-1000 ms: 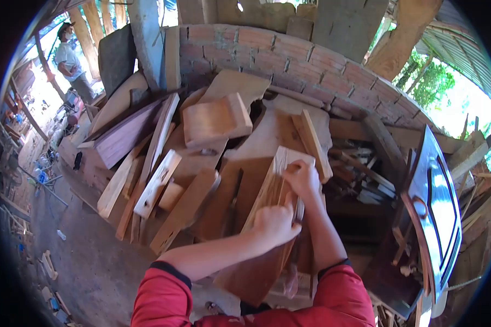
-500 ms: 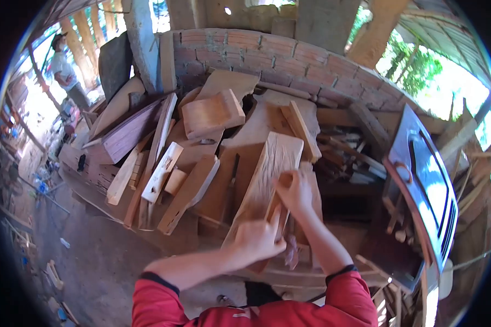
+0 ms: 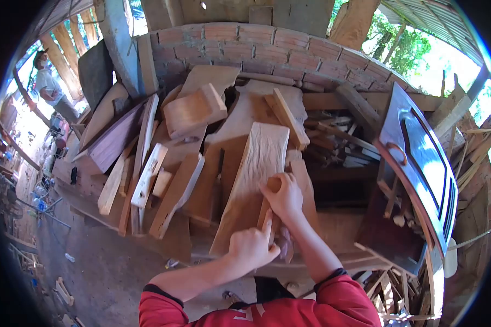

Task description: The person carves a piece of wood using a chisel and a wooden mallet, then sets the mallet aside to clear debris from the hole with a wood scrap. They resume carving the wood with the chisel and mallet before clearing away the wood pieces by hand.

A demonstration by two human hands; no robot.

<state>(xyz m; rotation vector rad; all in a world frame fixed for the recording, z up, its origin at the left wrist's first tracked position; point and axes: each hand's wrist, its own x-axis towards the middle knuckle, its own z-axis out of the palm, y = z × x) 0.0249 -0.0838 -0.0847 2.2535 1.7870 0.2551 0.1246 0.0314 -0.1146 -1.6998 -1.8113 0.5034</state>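
A long pale board [image 3: 259,158] with a rippled surface lies slanted in front of me. Beside its lower right edge is a smaller brown wood piece [image 3: 264,211]. My right hand [image 3: 282,197] curls round the upper end of this piece, thumb and fingers bent. Lower down, my left hand [image 3: 252,248] rests against the piece with the index finger stretched along it and the other fingers folded. A pinkish cloth-like thing [image 3: 283,240], too unclear to name, hangs just right of my left hand.
Cut boards and a curved wood block [image 3: 193,113] cover the bench on the left. A glossy dark panel [image 3: 420,163] leans at the right. Behind runs a brick wall [image 3: 240,49]. A person [image 3: 50,87] stands at the far left.
The whole view has shifted, with the bench things now further left. Both hands remain at the small wood piece, and my left index finger now shows stretched along it.
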